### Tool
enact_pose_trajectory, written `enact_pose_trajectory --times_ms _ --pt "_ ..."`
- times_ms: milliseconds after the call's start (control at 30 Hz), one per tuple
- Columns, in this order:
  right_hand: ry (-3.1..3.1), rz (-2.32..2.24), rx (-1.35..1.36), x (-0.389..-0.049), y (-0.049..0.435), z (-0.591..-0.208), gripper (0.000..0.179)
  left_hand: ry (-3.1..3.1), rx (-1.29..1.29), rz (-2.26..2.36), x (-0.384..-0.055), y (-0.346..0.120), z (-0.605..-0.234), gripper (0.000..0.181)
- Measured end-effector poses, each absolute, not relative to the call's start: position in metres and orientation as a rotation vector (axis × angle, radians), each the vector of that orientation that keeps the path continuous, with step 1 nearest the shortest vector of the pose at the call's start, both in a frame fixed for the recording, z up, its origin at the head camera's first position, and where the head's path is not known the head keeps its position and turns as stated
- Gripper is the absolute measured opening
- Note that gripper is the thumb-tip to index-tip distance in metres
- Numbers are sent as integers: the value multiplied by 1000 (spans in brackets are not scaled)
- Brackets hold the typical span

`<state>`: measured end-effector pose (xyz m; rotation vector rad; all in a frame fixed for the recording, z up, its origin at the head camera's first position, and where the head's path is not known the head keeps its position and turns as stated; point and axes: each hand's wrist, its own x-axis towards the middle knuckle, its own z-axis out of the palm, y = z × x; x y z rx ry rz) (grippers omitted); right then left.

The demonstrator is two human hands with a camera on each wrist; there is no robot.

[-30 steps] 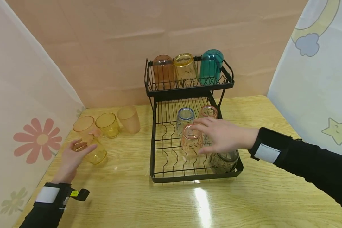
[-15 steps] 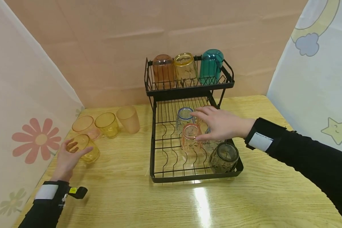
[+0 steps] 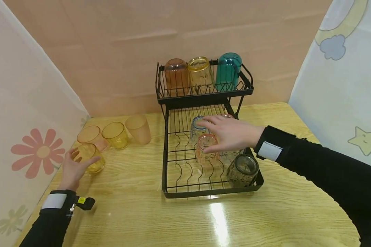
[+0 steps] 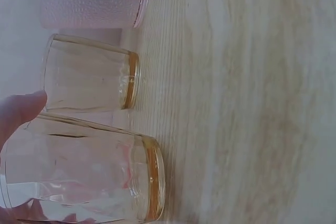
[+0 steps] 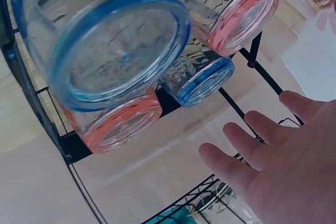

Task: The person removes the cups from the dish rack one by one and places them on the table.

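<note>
My left hand [image 3: 72, 169] is wrapped around a yellow drinking glass [image 3: 96, 165] at the left of the table. In the left wrist view the thumb [image 4: 23, 108] lies by the rim of this glass [image 4: 89, 166], and the other fingers show through its far side. My right hand [image 3: 230, 133] hovers over the lower tier of a black dish rack [image 3: 164, 161], fingers spread and holding nothing. Below it, upside down, are a blue-edged glass [image 3: 197, 132] and a pink-edged glass [image 3: 206, 154]. More glasses there are partly hidden by the hand.
Behind the left hand stand a pink glass [image 3: 89, 133], another yellow glass [image 3: 120, 139] and a frosted peach tumbler [image 3: 139, 130]. A dark grey glass [image 3: 242, 171] sits at the rack's front right corner. Brown [image 3: 176, 77], yellow [image 3: 201, 75] and teal [image 3: 228, 73] glasses fill the upper tier.
The yellow glass has shifted left and slightly back together with my left hand. My right hand has moved back and left over the rack, uncovering the dark grey glass.
</note>
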<state>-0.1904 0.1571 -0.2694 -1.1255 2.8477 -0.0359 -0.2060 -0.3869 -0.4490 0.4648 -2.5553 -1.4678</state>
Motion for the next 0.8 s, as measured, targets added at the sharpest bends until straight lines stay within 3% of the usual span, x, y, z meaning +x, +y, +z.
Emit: enact_pose_trajectory --times_ms 233,433,633,800 --pt "2818 -10 -1140 -195 142 -272 94 -2575 480 -1435 -213 -387 -447 111" --pt "2770 1 -1162 -198 131 -277 95 -2640 459 -1307 -206 -375 -424 116" --pt "2723 -25 -1191 -197 126 -284 91 -2597 400 -1132 -180 -339 -366 103" --pt "2684 -24 -1209 -196 125 -293 92 -2577 362 -1164 -176 -324 -344 91"
